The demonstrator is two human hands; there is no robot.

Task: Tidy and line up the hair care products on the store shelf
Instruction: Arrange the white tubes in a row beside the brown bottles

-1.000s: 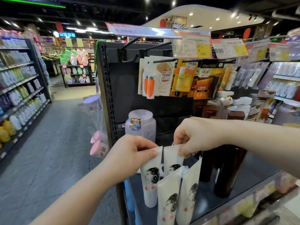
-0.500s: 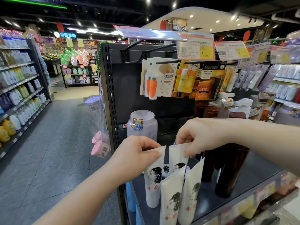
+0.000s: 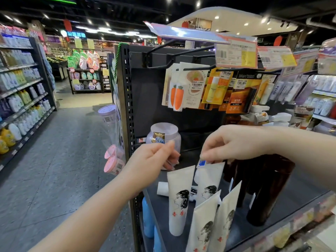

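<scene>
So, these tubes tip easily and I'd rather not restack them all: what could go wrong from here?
1. The right grip pinches only the top edge of the back right tube; moving it could well knock the front tubes crowded against it.
2. The back left tube stands unheld on its narrow cap near the shelf edge, with the left grip above it; a brush might topple it.

Front tubes (image 3: 203,233) were cropped by bottom edge at 6 o'clock. Price tags (image 3: 236,53) at 1 o'clock: print was blurred, unreadable.
</scene>
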